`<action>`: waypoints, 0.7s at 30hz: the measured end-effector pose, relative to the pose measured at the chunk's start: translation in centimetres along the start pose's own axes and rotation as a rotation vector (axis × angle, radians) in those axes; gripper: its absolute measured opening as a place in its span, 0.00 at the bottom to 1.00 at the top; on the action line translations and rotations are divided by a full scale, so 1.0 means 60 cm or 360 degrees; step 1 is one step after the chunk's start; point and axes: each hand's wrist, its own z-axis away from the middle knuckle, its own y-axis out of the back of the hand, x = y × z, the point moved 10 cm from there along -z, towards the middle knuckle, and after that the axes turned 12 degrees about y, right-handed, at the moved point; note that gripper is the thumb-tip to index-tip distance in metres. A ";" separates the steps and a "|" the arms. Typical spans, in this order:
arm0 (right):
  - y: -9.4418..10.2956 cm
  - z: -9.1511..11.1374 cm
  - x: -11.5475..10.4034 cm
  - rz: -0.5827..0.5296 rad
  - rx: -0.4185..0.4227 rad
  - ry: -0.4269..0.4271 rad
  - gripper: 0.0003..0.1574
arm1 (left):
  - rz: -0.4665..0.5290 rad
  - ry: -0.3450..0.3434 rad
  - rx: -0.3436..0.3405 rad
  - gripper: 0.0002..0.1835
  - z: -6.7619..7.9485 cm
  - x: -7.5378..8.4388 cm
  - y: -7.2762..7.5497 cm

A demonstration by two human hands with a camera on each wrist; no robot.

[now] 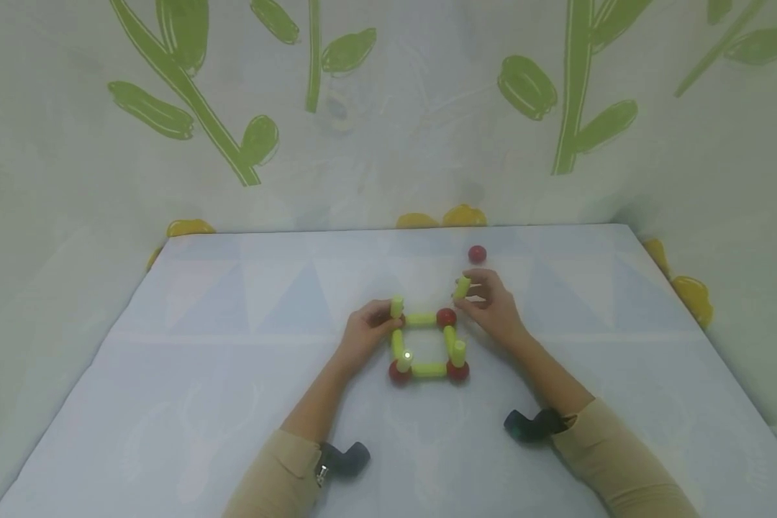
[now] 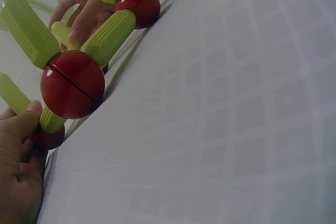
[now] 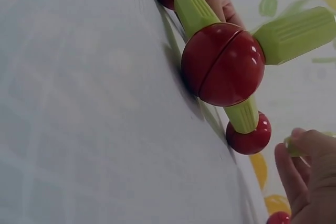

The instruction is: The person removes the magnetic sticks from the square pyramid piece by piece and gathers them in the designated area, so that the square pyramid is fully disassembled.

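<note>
A square frame of yellow-green rods (image 1: 429, 370) and red balls (image 1: 399, 372) lies on the table. Rods stand up from both near corners and the far left one. My left hand (image 1: 370, 325) grips the far left red ball (image 2: 48, 138), thumb at the foot of its upright rod (image 2: 13, 94). Between thumb and fingers, my right hand (image 1: 492, 306) pinches a loose yellow-green rod (image 1: 462, 288), tilted, just above and right of the far right red ball (image 1: 447, 317). That ball has no upright rod. In the right wrist view, fingers hide most of the held rod.
A loose red ball (image 1: 477, 254) lies beyond my right hand near the table's back edge. The white patterned table (image 1: 168, 374) meets walls with painted green plants (image 1: 576, 86). Dark wrist cameras (image 1: 346, 460) hang at both sleeves.
</note>
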 end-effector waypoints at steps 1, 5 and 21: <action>0.002 -0.001 0.003 -0.0039 0.0017 -0.0035 0.34 | -0.0001 0.0001 0.0001 0.18 0.000 0.000 0.000; 0.005 -0.005 0.017 -0.0142 -0.0008 -0.0148 0.39 | 0.0002 -0.0003 0.0000 0.18 -0.001 -0.001 0.001; 0.057 0.000 0.090 0.0363 -0.0448 -0.0311 0.37 | 0.0000 0.0002 -0.0006 0.18 -0.006 -0.014 -0.002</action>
